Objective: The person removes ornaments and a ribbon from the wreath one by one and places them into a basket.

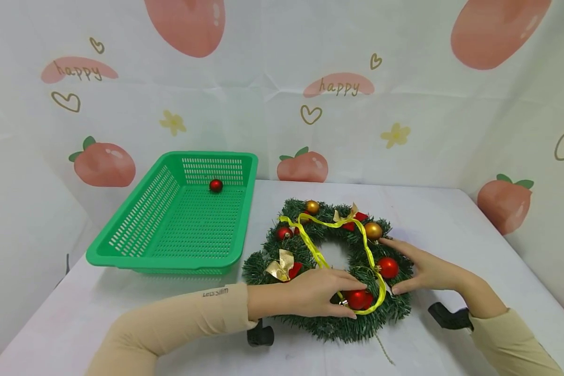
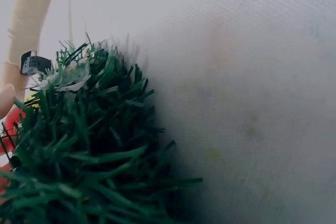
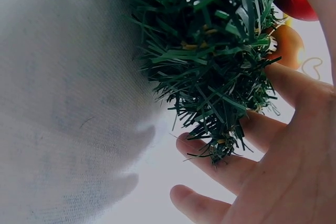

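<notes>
A green wreath [image 1: 331, 330] lies on the table, trimmed with red and gold balls, bows and a yellow ribbon [image 1: 369, 255]. My left hand [image 1: 305, 293] reaches over its front part, thumb and fingers around a red ball [image 1: 357, 300] beside the ribbon. At the wreath's right edge, my right hand [image 1: 434, 269] has its fingers spread against the greenery, near another red ball [image 1: 388, 268] and a gold ball [image 1: 373, 231]. In the right wrist view, the fingers [image 3: 220, 174] extend along the outer side of the wreath. The left wrist view shows mostly bristly greenery [image 2: 89, 145].
A green plastic basket [image 1: 169, 262] stands left of the wreath, with one loose red ball [image 1: 215, 185] at its far end. A patterned cloth [image 1: 263, 104] hangs behind the white table [image 1: 432, 214]. Black wrist-worn pieces show under the left wrist [image 1: 260, 334] and the right wrist [image 1: 450, 317].
</notes>
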